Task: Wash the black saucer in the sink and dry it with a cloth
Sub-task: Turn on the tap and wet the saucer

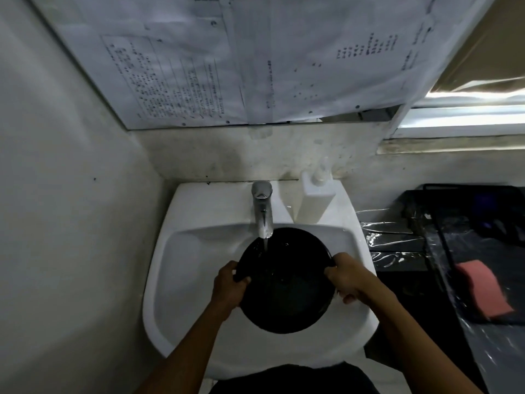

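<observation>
The black saucer (pixel 284 288) is held over the white sink (pixel 187 265), tilted toward me. Water runs from the chrome tap (pixel 262 211) onto the saucer's far part. My left hand (pixel 230 285) grips the saucer's left rim, thumb on top. My right hand (pixel 345 277) grips the right rim, fingers curled around its edge. A pink cloth (pixel 483 291) lies on the dark surface to the right of the sink, apart from both hands.
A white soap dispenser (pixel 314 197) stands on the sink's back ledge, right of the tap. A black rack (pixel 466 211) sits on the plastic-covered counter at right. Walls close in on the left and behind; papers cover the mirror above.
</observation>
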`<state>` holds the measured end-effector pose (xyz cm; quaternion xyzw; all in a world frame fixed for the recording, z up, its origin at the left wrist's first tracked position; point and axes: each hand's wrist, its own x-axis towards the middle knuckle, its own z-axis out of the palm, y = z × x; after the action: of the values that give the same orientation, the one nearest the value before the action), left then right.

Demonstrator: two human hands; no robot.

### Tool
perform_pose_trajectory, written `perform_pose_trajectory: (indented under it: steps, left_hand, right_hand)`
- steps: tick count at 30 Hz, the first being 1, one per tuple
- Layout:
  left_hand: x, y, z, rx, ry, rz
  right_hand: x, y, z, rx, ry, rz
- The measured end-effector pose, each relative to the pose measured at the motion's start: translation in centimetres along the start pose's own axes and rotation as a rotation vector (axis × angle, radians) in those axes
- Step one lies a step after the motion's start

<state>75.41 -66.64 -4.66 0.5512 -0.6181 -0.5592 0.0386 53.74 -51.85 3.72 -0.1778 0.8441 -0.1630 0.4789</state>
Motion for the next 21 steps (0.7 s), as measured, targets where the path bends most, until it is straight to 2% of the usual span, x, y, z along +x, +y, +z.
perform_pose_trajectory:
  steps: [14, 17, 21]
  left_hand:
    - [-1.5, 0.8, -9.1, 0.362, 0.294, 0.210]
    - [-2.1, 1.6, -9.3, 0.433, 0.366, 0.281]
    - [-2.7, 1.8, -8.7, 0.464, 0.371, 0.374]
  right_hand:
    - [1.0, -2.4, 8.2, 0.147, -0.312, -0.008]
    - [1.2, -2.1, 8.8, 0.247, -0.328, 0.013]
    - [1.1, -1.4, 9.1, 0.342, -0.280, 0.021]
